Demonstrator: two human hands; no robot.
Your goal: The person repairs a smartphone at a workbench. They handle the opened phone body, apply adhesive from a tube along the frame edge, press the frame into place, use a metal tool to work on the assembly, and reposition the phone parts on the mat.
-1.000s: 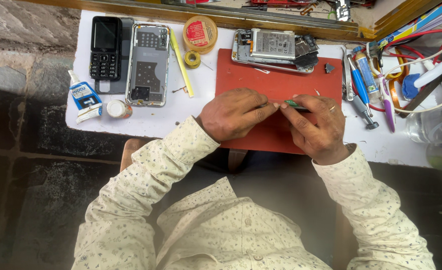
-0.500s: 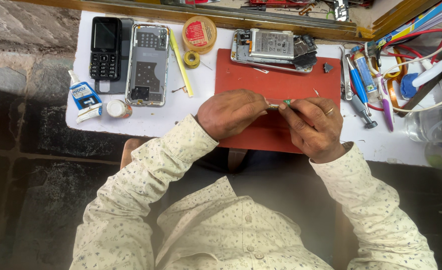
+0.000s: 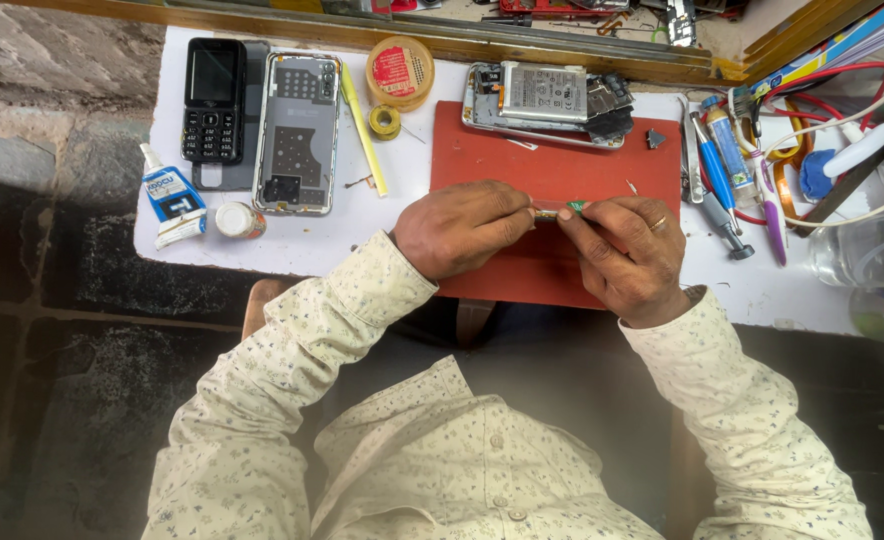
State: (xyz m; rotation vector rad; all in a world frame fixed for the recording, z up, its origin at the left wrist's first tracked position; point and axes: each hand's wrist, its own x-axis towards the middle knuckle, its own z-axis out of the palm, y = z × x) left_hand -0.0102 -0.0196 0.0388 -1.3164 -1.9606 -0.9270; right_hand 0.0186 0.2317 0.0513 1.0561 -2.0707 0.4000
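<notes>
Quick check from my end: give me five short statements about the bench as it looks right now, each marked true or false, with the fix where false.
1. Both hands pinch one small green part over the red mat. True: left hand and right hand meet on it.
2. The keypad phone lies on the red mat. False: it lies on the white table, far left.
3. The glue tube lies near the table's left edge. True.
4. The right hand wears no ring. False: a ring shows on one finger.
5. The opened phone with battery lies at the mat's top edge. True.
</notes>
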